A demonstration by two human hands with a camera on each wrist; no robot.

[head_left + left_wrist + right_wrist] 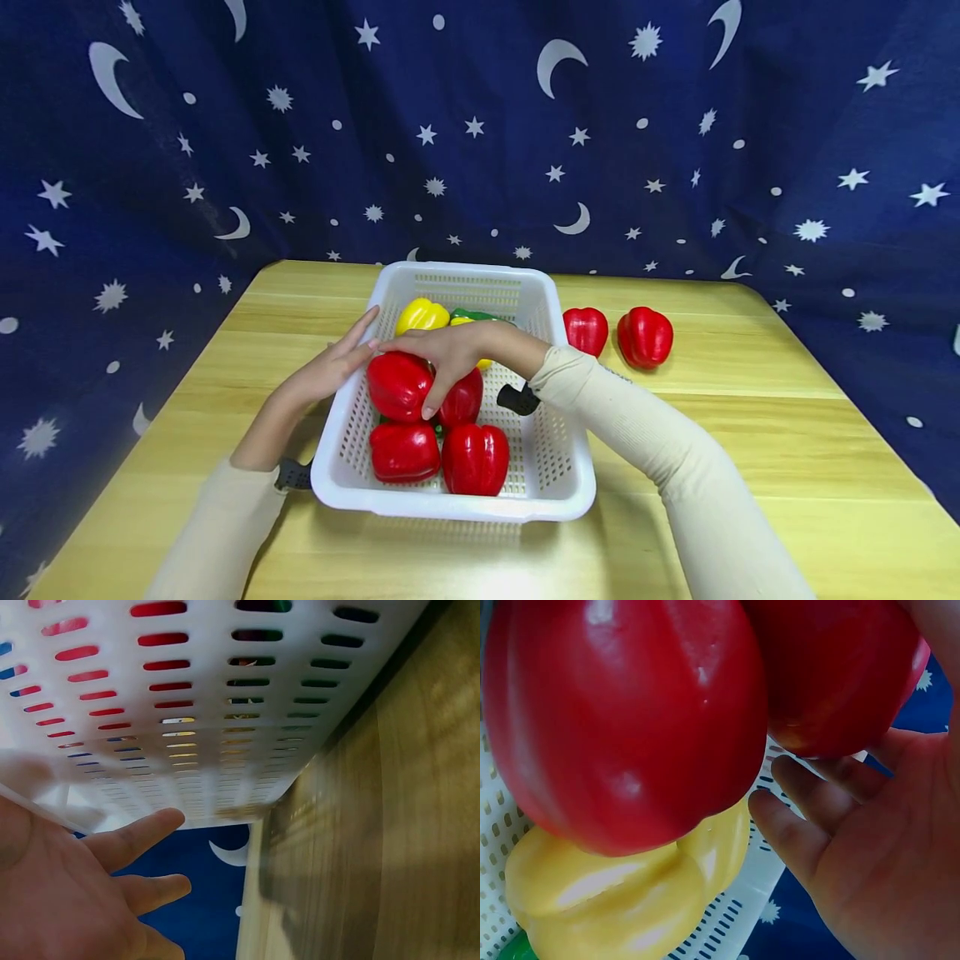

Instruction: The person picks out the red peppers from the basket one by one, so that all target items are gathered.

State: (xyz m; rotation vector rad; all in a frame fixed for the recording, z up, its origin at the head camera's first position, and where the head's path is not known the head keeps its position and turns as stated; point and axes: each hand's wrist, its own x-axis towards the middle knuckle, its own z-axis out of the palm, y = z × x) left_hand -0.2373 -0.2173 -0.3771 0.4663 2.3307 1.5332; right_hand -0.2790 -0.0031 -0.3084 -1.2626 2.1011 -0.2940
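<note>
A white perforated plastic basket stands on the table. Inside its left side, my right hand reaches over a glossy red bell pepper and holds it between thumb and fingers. In the right wrist view, some fingertips extend past the pepper's lower edge. My left hand is at the basket's left rim, fingers straight along the outer wall, thumb at the rim. More red bell peppers lie beside the held one. A yellow bell pepper and something green are farther back in the basket.
Two loose red bell peppers, one near the basket wall and one farther right, lie on the wooden table. A dark blue curtain with moons and stars hangs behind the table. Black wrist straps show at both sleeves.
</note>
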